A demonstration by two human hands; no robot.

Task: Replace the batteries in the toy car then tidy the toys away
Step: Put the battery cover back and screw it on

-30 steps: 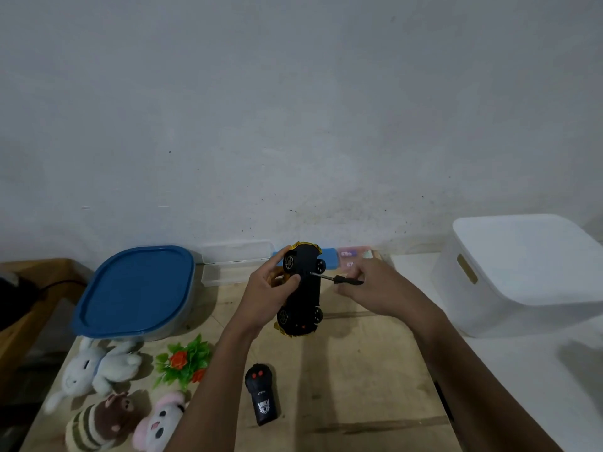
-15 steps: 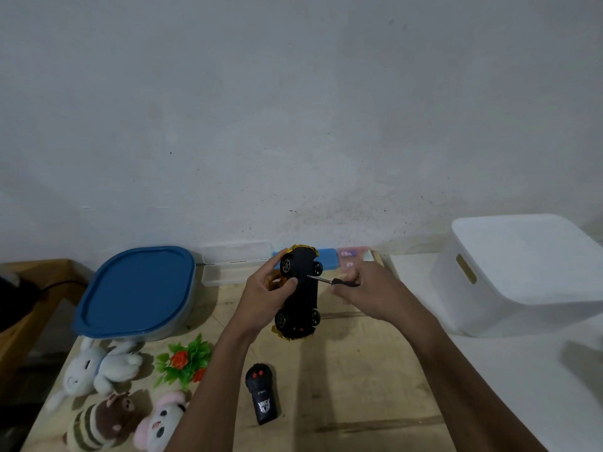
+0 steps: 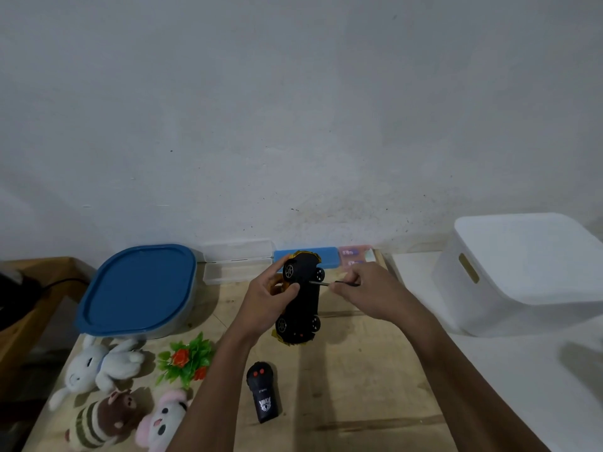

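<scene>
Plush toys [image 3: 98, 363] lie by the tabletop's [image 3: 359, 386] left edge, a blue-lidded tub [image 3: 137, 288] at its back left corner, a black remote [image 3: 263, 396] nearer the front edge. My left hand [image 3: 265, 304] grips the toy car [image 3: 303, 298] over the tabletop's middle, fingers curled round its far end. Its underside faces me: black, four wheels with grey hubs, yellow bodywork showing only at both ends. My right hand [image 3: 368, 288] pinches a screwdriver [image 3: 339, 282], tip touching the underside by the far right wheel. My left hand hides the car's left flank. Any screw or battery cover is too dark to make out, and I cannot tell whether its near end rests on the tabletop.
</scene>
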